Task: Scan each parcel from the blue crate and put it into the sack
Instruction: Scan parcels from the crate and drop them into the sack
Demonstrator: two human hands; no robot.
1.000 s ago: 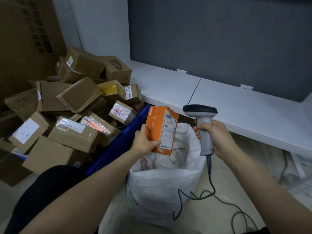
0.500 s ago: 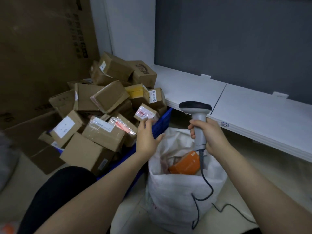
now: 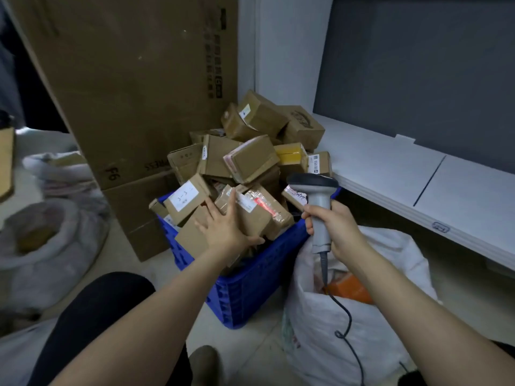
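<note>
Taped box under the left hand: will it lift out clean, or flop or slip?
The box is likely stiff: square cardboard edges, no sag. Its glossy tape could be slick under the left hand, which lies flat on it. It sits in a heaped crate, so neighbours may shift when it comes out.

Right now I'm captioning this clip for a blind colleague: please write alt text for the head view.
A person's left hand rests flat on a taped brown parcel in a heaped blue crate, while the right hand holds a grey barcode scanner above an open white sack. An orange parcel lies in the sack.
</note>
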